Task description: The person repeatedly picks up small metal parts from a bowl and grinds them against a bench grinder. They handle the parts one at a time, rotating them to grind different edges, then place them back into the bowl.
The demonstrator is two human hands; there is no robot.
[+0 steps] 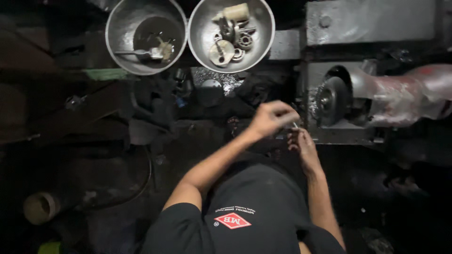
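My left hand is closed in a pinch on a small shiny metal piece, too small to tell what it is. My right hand sits just below it, fingers curled up to the same piece. Both hands are right beside a wire wheel on a bench grinder, slightly to its left and apart from it. My black shirt fills the bottom of the view.
Two metal bowls stand at the top: the left bowl holds dark liquid and a tool, the right bowl holds bearings and small parts. The grinder's plastic-wrapped motor lies at right. A dark cable and a tan tube lie at left.
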